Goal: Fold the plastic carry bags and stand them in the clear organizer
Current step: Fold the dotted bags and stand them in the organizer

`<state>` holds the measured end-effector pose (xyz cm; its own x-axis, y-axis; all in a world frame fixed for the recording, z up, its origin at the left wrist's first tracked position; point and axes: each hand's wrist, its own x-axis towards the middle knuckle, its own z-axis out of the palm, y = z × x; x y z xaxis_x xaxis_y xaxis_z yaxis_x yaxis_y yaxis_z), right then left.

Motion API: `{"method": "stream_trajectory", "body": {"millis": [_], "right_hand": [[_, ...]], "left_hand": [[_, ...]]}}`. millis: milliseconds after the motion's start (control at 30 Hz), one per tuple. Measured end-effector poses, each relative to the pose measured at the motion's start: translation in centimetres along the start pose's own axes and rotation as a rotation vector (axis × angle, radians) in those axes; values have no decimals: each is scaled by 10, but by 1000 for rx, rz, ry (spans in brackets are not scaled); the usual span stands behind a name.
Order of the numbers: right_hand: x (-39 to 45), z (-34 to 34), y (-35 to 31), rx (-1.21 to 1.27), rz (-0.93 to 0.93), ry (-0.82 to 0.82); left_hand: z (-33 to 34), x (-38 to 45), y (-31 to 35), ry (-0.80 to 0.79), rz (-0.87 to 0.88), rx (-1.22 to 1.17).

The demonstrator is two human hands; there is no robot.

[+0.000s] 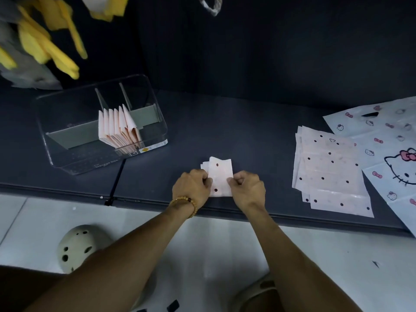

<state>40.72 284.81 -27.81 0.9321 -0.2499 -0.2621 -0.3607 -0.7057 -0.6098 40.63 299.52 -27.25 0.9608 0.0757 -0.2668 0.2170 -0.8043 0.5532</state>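
A pale pink plastic bag with black dots (220, 176), folded into a narrow strip, lies near the front edge of the dark table. My left hand (191, 188) pinches its left edge and my right hand (246, 188) pinches its right edge. The clear organizer (67, 154) stands at the left of the table, with several folded pink bags (119, 129) upright in its middle compartment. A stack of flat pink dotted bags (331, 172) lies at the right.
Larger white bags printed with a cartoon cat (394, 158) lie under and beyond the pink stack at the far right. Yellow and grey cloths (45, 41) hang at the upper left. Beige clogs (76, 246) are on the pale floor below the table edge.
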Motion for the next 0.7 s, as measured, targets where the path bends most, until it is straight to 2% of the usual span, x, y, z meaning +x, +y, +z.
{"method": "stream_trajectory", "body": {"millis": [100, 200, 267, 333, 400, 467, 533, 600, 700], "right_hand": [[4, 4, -3, -11, 35, 20], [7, 5, -4, -56, 15, 4], [10, 5, -5, -72, -7, -24], [12, 4, -7, -109, -33, -21], [12, 2, -7, -166, -127, 79], [6, -1, -4, -225, -266, 220], [-8, 0, 10, -318, -405, 287], [-24, 5, 29, -419, -495, 214], [-35, 14, 52, -490, -506, 58]], "left_hand": [[2, 4, 2, 1, -33, 70], [2, 3, -3, 72, -1, 124], [1, 5, -11, 109, 190, 161], [0, 6, -18, 5, 424, 260], [0, 4, -23, -76, 536, 390], [2, -1, -26, -4, 547, 464], [4, -9, -23, 85, 524, 481], [7, -14, -22, 124, 510, 487], [9, -16, -19, 146, 506, 499]]}}
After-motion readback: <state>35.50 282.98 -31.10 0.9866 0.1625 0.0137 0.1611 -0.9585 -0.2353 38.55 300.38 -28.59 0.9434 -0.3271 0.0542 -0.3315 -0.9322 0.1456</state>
